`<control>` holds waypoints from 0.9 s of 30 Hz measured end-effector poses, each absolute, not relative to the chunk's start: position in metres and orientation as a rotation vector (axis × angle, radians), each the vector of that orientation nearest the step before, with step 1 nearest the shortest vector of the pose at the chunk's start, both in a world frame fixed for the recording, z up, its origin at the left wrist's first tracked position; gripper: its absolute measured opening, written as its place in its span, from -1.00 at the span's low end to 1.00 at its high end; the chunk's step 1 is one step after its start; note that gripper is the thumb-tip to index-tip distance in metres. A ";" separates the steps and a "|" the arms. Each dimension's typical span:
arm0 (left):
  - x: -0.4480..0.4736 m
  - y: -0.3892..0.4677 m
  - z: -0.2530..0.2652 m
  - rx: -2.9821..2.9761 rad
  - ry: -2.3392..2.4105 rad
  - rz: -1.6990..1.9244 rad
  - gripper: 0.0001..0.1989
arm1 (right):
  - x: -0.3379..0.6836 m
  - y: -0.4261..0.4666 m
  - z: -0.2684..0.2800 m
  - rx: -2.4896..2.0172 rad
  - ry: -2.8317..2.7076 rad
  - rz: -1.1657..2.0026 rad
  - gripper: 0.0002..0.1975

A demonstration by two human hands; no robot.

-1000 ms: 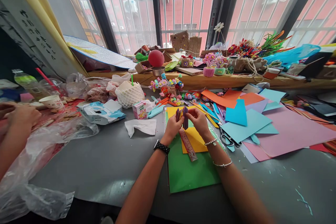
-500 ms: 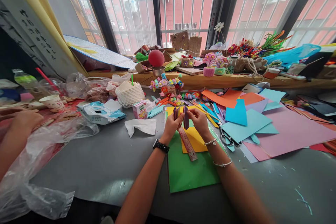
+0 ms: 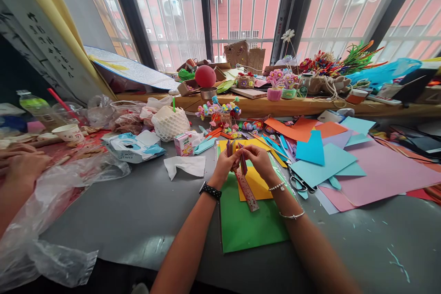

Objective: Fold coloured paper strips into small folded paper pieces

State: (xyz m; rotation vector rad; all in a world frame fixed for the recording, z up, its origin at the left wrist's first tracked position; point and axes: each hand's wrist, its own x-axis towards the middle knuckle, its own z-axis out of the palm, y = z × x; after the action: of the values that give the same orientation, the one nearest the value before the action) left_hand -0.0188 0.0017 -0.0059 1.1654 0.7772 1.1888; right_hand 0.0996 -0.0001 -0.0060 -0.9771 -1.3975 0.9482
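Note:
My left hand (image 3: 226, 165) is closed on a folded purple paper strip (image 3: 229, 147), whose pleated top sticks up past the fingers. Beside it my right hand (image 3: 259, 160) pinches another part of folded paper (image 3: 243, 163), dark purple with reddish edges. The fingertips of both hands nearly meet; whether the two parts are one piece I cannot tell. Just below lies a patterned pinkish ruler (image 3: 247, 193), slanting over a yellow paper sheet (image 3: 262, 183). Green paper (image 3: 253, 225) is underneath, on the grey table.
Scissors (image 3: 299, 183) and blue paper sheets (image 3: 325, 163) lie to the right, with large pink paper (image 3: 389, 172) beyond. A wet-wipe pack (image 3: 132, 148), small pink box (image 3: 183, 144) and white tissue (image 3: 185, 166) are at left. Another person's hands (image 3: 25, 163) work far left, near a plastic bag (image 3: 62, 197).
My right hand has tilted its folded paper, which now shows its layered edges rather than a flat dark face. The other person's hands have shifted slightly left and down.

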 end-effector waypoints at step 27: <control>-0.024 0.002 -0.002 1.041 0.813 1.328 -0.67 | 0.104 -0.003 -0.001 -0.952 -1.703 1.014 -0.77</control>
State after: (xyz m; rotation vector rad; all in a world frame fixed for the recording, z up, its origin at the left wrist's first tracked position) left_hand -0.0237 0.0020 -0.0024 1.0407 0.8129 1.3283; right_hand 0.1042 -0.0029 -0.0011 -0.9522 -1.7030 1.0139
